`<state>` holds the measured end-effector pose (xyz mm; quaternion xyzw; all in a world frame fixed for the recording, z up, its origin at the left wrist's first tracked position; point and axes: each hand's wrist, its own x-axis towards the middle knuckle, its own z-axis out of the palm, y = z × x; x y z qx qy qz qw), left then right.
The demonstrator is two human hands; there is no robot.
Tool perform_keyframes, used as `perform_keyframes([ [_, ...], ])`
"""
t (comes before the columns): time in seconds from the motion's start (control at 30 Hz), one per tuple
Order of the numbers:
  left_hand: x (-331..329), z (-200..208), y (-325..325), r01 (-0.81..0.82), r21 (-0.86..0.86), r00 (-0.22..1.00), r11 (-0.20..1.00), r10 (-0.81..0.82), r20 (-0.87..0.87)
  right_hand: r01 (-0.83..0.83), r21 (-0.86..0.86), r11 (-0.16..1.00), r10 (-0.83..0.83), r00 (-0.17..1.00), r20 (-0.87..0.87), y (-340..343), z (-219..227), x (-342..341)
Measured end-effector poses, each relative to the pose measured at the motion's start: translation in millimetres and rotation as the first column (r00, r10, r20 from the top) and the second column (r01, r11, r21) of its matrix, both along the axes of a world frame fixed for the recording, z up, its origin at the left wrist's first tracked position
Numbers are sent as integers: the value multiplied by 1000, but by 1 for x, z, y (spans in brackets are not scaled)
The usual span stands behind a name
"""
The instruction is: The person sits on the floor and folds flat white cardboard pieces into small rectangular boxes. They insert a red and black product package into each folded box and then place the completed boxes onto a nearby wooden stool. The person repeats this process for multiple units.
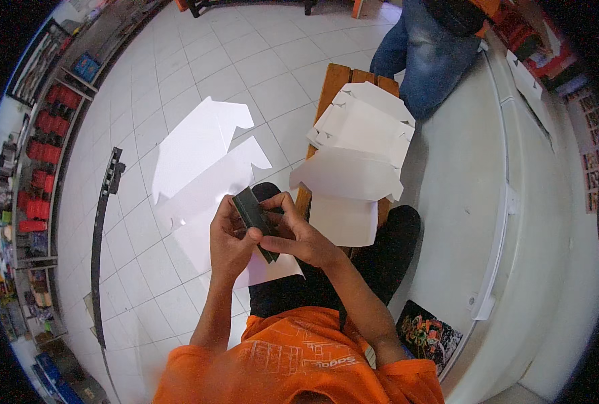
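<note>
At the centre of the frame, the left hand (229, 248) and right hand (306, 237) are both clamped on the dark green strip (248, 209), which could slip toward the white card (213, 178) at centre left if their fingertip pinch loosens.

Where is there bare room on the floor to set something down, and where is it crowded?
The tiled floor is free between the black strip and the left white cardboard, and between that cardboard and the wooden bench. The bench is crowded with other white cardboard.
</note>
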<state>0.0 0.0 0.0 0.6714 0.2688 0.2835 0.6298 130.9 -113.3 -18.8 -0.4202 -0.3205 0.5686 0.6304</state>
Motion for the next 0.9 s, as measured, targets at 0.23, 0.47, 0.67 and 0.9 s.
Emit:
perform_keyframes([
  [0.23, 8, 4, -5, -27, -79, 1000, 997, 27, -3, 129, -27, 991, -119, 962, 246, -9, -21, 7],
  [0.47, -25, 22, 29, -339, -2, 936, 941, 338, 100, 501, -192, 844, -366, 799, 477, 2, 1, 79],
  [0.67, -36, 27, 64, -454, -161, 835, 876, 482, 265, 891, 127, 435, -694, 242, 678, -41, -58, 263],
  [0.9, -27, 12, 63, -398, -321, 838, 859, 483, 253, 923, -244, 297, -690, 383, 614, -77, -140, 328],
])
